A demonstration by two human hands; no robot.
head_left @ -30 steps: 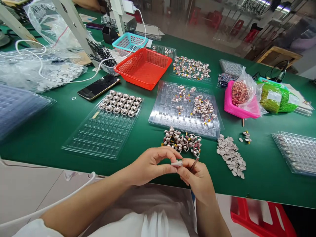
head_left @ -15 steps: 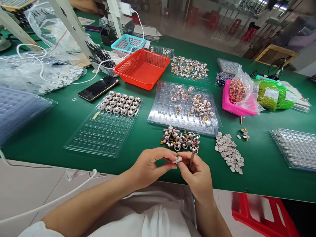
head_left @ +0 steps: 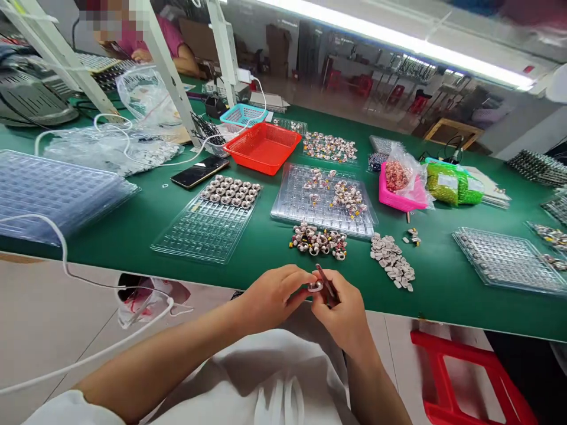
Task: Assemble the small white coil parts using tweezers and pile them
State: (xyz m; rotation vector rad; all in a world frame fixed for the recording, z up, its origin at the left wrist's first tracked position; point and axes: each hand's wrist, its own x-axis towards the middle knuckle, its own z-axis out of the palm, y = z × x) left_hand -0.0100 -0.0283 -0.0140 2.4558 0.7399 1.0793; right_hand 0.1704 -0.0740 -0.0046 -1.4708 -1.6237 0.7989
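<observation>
The slim tool [head_left: 326,280] is swinging left from upright. The left grip [head_left: 275,295] is pinching the small part [head_left: 315,287], just leftward of the tool-clasping right grip [head_left: 344,308].

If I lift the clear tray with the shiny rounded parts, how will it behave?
The clear tray looks like thin moulded plastic, so it may flex. The rounded parts fill only its far end, so that end probably feels heavier. They sit uncovered, so tilting might spill them.
</observation>
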